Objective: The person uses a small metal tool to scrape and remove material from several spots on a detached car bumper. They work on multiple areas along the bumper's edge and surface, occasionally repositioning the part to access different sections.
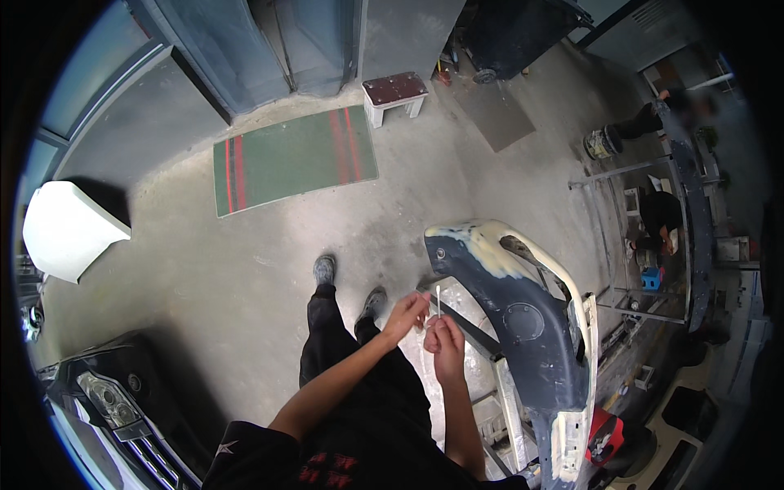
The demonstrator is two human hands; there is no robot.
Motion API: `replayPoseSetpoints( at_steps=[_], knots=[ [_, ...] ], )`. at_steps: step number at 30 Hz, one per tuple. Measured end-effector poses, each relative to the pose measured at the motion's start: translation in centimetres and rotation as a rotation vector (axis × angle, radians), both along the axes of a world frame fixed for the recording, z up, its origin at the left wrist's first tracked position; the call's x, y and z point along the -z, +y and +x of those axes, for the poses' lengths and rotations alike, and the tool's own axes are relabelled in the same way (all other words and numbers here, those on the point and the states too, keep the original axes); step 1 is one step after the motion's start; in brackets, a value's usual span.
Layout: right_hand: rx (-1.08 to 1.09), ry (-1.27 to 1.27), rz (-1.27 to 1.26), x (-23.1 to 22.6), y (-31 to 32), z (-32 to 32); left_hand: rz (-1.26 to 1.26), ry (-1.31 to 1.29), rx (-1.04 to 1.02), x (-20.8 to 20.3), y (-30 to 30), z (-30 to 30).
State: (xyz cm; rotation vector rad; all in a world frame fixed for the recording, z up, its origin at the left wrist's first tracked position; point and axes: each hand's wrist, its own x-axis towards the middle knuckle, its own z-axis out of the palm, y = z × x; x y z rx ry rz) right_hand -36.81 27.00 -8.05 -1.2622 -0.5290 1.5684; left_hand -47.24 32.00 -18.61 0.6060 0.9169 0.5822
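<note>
My right hand (446, 336) pinches a thin white stick (438, 300) that points up from the fingers, its tip slightly thicker. Close by on the left, my left hand (407, 316) has its fingers drawn together; whatever they may hold is too small to make out. Both hands are in front of my body, just left of a dark grey car bumper (523, 322) with beige filler patches along its top end and edge. Neither hand visibly touches the bumper. It rests on a metal stand (508, 400).
Left stand a white car panel (72, 230) and a black car front (122, 400). Ahead are a green mat (286, 163), a small stool (395, 90) and a dark wheeled bin (523, 37). Right, people (660, 216) are near a metal frame (608, 220) and a bucket (603, 143).
</note>
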Motion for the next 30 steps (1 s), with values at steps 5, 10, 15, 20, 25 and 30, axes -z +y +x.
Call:
replayPoseSetpoints(
  at_steps=[5, 10, 15, 20, 25, 30],
  knots=[
    [0.103, -0.377, -0.036, 2.1, 4.3, 2.1, 0.112, -0.111, -0.346, -0.3, 8.1, 0.9],
    [0.132, -0.475, -0.102, 3.6, 5.7, 0.9, 0.058, -0.373, -0.229, -1.1, 8.7, 1.5],
    [0.099, -0.367, -0.102, 5.0, 6.0, 1.8, 0.065, -0.354, -0.269, -0.3, 8.7, 2.2],
    [0.034, -0.305, -0.11, 5.3, 6.3, 2.8, 0.125, -0.306, -0.279, 0.4, 8.6, 2.7],
    [-0.016, -0.13, -0.178, 4.8, 6.9, 3.6, 0.173, -0.213, -0.263, 0.0, 8.6, 2.5],
    [-0.012, -0.066, -0.185, 4.7, 7.0, 3.6, 0.177, -0.214, -0.251, 0.1, 8.6, 2.3]
  ],
)
